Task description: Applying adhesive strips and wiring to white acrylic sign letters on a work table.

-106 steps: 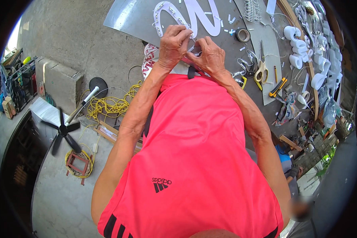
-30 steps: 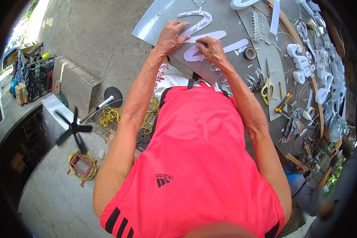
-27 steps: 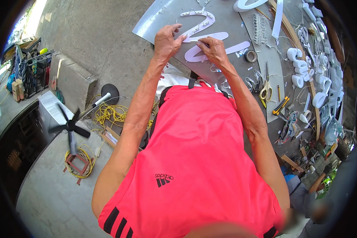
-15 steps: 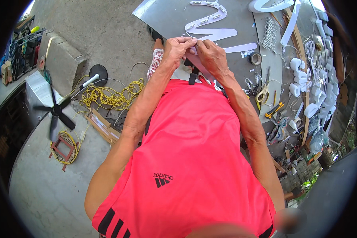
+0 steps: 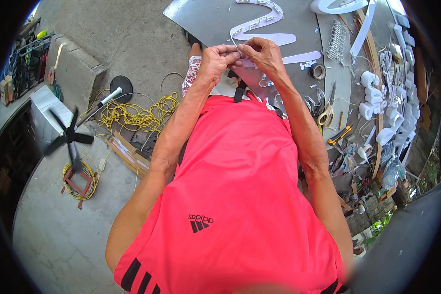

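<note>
In front of my body, both hands meet over the near edge of a grey metal table [image 5: 201, 17]. A thin white wire [image 5: 233, 42] runs from a flat white zigzag letter [image 5: 279, 38], with small LED modules [image 5: 270, 18] along its upper part, down to my fingertips. My left hand [image 5: 219, 62] pinches the wire's end, thumb and forefinger together. My right hand [image 5: 263, 53] has its thumb and forefinger closed at the same spot; the wire there is mostly hidden by fingers. Right of my hands lies a white strip with a rounded end [image 5: 306, 57].
On the table's right are a tape roll [image 5: 318, 72], scissors [image 5: 325, 116], an orange-black utility knife [image 5: 339, 136], a wire coil [image 5: 335, 43] and several white foam-like letters [image 5: 370, 93]. Leftward are a tangled yellow cable [image 5: 137, 115] and a black fan [image 5: 69, 135].
My right hand has lifted and turned slightly, its wrist shifting up and right, while its fingertips stay by the left hand's. My left hand has barely moved. The fan blades have turned.
</note>
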